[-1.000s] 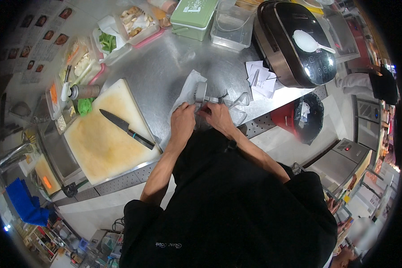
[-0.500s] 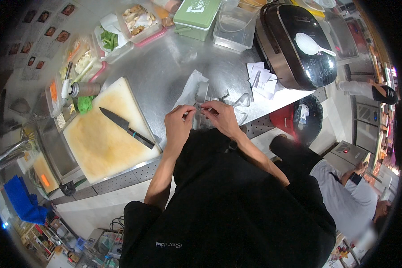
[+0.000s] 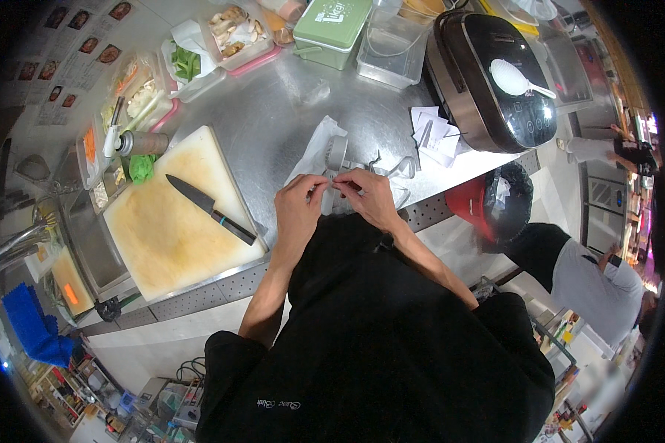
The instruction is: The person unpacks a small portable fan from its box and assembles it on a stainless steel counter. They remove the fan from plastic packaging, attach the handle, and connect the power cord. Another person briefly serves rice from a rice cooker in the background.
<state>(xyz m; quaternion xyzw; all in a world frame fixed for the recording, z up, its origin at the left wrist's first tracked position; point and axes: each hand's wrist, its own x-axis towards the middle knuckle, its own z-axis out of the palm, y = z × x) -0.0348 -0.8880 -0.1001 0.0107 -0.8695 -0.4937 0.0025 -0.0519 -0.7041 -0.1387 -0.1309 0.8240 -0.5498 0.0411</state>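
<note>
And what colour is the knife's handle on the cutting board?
Black with a small teal band, on the knife; head view.

Both hands pinching clear plastic wrap [image 3: 332, 166], knife [image 3: 210, 210] nearby

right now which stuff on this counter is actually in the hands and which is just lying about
In hand:
- left hand and right hand, pinching a small pale item too small to identify
- crumpled clear plastic wrap right under them

Lying about:
- knife on the cutting board
- rice cooker with a white paddle
- green lidded box
- paper slips
</note>
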